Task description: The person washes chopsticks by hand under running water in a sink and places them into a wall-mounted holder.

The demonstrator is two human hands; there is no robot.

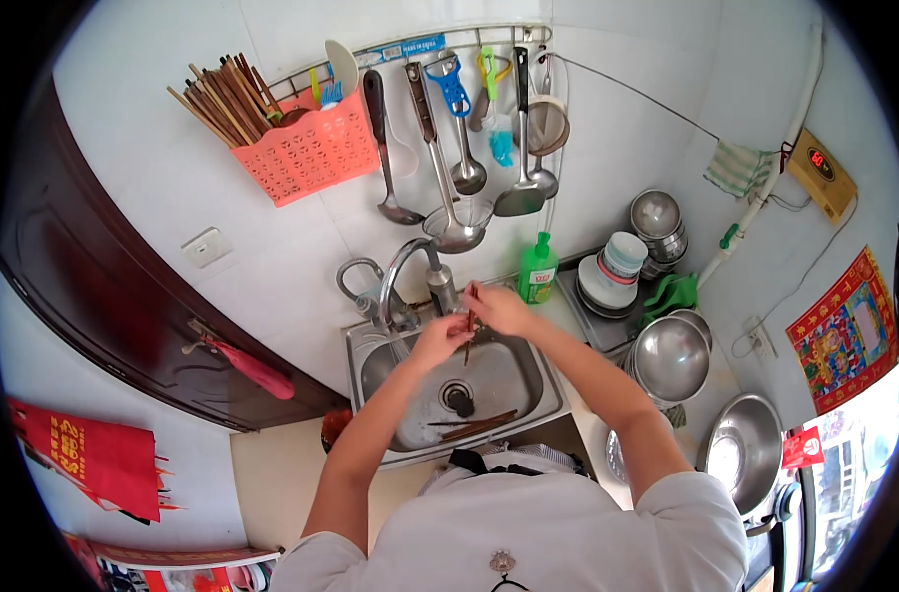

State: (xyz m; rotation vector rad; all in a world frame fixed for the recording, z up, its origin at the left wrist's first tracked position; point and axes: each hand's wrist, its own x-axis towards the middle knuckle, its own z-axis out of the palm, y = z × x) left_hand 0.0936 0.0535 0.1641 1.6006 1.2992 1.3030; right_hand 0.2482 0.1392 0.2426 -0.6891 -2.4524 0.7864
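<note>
Over the steel sink (378, 429), both my hands are closed around brown chopsticks (468, 350), held roughly upright. My left hand (441, 342) grips them lower down, fingers pinched together. Just above and to its right, my right hand (502, 309) wraps their upper part; how many are held is hidden by the fingers. More chopsticks (481, 425) lie in the basin near its front edge, beyond the drain (457, 397) on my side. The curved faucet (395, 271) stands behind and left of my hands.
A green soap bottle (538, 269) stands behind the sink at right. Stacked bowls (607, 283) and steel basins (671, 357) crowd the right counter. Ladles and a spatula (520, 200) hang from a wall rail, beside a pink basket (306, 150) of chopsticks. A dark door (124, 266) is at left.
</note>
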